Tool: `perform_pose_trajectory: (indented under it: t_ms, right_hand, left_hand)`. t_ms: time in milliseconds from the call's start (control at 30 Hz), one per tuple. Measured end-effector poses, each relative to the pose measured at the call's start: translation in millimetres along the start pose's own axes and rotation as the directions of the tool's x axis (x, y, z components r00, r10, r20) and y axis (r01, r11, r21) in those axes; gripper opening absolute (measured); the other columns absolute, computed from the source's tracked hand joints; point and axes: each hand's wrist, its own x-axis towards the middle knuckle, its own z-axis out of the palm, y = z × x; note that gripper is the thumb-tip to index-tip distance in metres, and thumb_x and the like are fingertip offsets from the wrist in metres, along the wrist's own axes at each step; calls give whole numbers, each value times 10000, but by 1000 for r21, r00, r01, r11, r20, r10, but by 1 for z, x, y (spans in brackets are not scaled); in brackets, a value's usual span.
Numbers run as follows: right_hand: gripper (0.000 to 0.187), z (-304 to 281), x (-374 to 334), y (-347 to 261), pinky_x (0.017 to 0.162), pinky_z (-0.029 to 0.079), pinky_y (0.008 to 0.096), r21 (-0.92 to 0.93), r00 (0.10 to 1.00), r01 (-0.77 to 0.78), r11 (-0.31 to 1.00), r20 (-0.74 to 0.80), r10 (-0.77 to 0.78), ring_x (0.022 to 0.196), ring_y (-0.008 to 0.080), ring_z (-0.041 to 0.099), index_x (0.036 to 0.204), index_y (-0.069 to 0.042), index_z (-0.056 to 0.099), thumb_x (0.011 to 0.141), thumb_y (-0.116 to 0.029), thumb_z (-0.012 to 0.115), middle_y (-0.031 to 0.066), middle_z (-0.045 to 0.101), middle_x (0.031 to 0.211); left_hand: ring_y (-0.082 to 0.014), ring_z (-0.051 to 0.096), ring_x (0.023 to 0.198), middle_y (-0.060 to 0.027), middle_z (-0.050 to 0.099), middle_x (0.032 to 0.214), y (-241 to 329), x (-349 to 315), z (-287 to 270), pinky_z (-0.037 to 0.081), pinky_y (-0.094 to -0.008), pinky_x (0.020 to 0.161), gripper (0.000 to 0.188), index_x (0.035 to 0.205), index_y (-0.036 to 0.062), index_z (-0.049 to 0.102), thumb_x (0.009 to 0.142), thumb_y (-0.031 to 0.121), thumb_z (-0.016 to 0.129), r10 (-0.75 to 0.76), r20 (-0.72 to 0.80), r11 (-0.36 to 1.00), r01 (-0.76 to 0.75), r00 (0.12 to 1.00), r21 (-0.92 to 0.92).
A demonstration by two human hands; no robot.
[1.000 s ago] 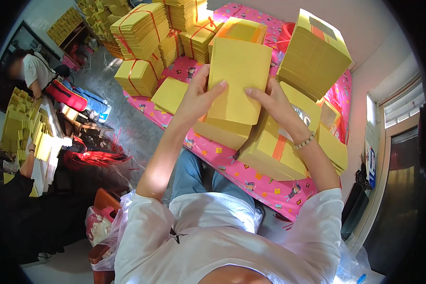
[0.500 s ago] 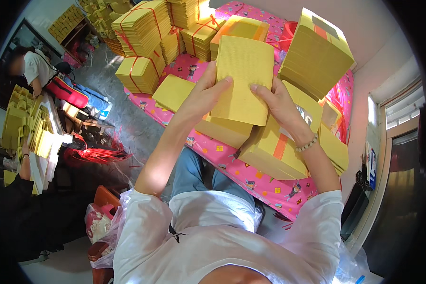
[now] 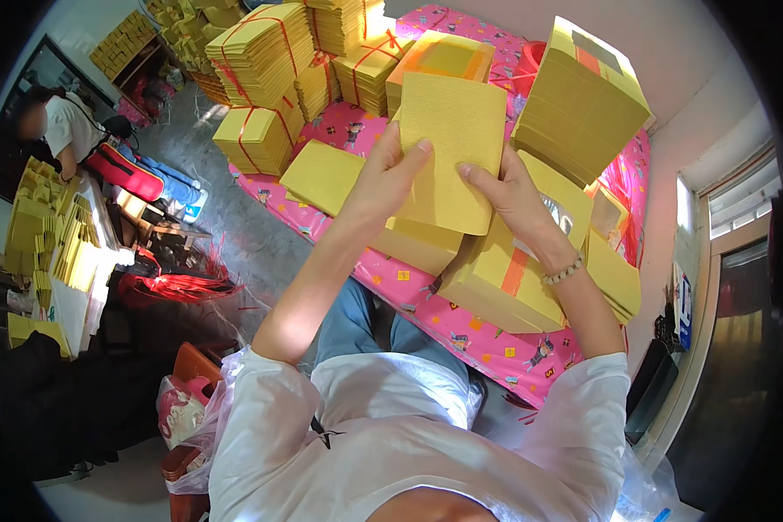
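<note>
Rectangular sheaf of yellow textured paper [image 3: 452, 152], held up over the middle of the bench, inward of its near edge. Broad face toward the wearer, plain, finely grained, set slightly askew; sheet count cannot be told from this side.

Bench [image 3: 426, 317]: glossy pink cover printed with small cartoon figures; near edge runs obliquely, left corner farther off than the near right corner. Toward that right corner, a large yellow paper block with an orange band [image 3: 513, 280]; just right of it, a low stack of yellow sheets [image 3: 611, 274]. Below the sheaf, partly hidden, a plain yellow block [image 3: 422, 244]. Along the near edge toward the left corner, a flat yellow stack [image 3: 317, 178]. Farther in, a tall yellow block [image 3: 574, 122] near the right edge; a red plastic tub [image 3: 529, 63] behind it; red-tied yellow paper bundles [image 3: 257, 139] piled at the left end.

Off the left corner: grey floor [image 3: 183, 143], tangle of shiny red strands [image 3: 178, 285], then a co-worker in a white top [image 3: 70, 126].

Left hand [image 3: 387, 183]: thumb on the face, other fingers behind the left edge. Right hand [image 3: 515, 196]: same at the right edge. Both grips narrow, pinching the sheaf; thumb tips near each other, apart.
</note>
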Motion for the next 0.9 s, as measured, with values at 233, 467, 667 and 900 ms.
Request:
perform_pose_trajectory:
  t_ms: [233, 467, 667, 900]
  right_hand:
    - [591, 0, -4, 3, 972, 428, 307, 1, 997, 80, 997, 5, -80, 1164, 160, 498, 1372, -7, 305, 885, -122, 622, 93, 489, 1270]
    - [624, -2, -7, 3, 986, 420, 306, 1, 992, 125, 992, 32, -125, 1187, 165, 484, 1387, -8, 285, 879, -101, 635, 95, 475, 1291]
    - [591, 0, -15, -1, 996, 415, 310, -4, 992, 122, 992, 39, -122, 1185, 165, 494, 1370, 0, 331, 877, -88, 645, 101, 503, 1291]
    - [343, -4, -16, -2, 837, 504, 264, 39, 995, 96, 995, -1, -96, 954, 108, 609, 1173, 37, 572, 895, -147, 650, 73, 650, 1079]
  left_hand:
    - [-136, 521, 1130, -88, 544, 1237, -12, -4, 10, 420, -293, 950, 383, 1328, 4, 387, 963, 82, 471, 127, -63, 992, -128, 990, -4]
    - [-140, 512, 1086, -107, 533, 1177, -17, -11, 17, 423, -278, 920, 337, 1294, -12, 378, 964, 41, 423, 340, -89, 935, -327, 936, 140]
    - [-124, 515, 1052, -101, 536, 1157, -18, -21, 19, 427, -265, 898, 299, 1261, -10, 391, 970, 48, 426, 364, -107, 929, -352, 925, 117]
    - [-105, 518, 1097, -63, 550, 1205, -15, -29, 16, 414, -257, 931, 330, 1292, 16, 408, 968, 49, 462, 328, -98, 945, -327, 939, 31]
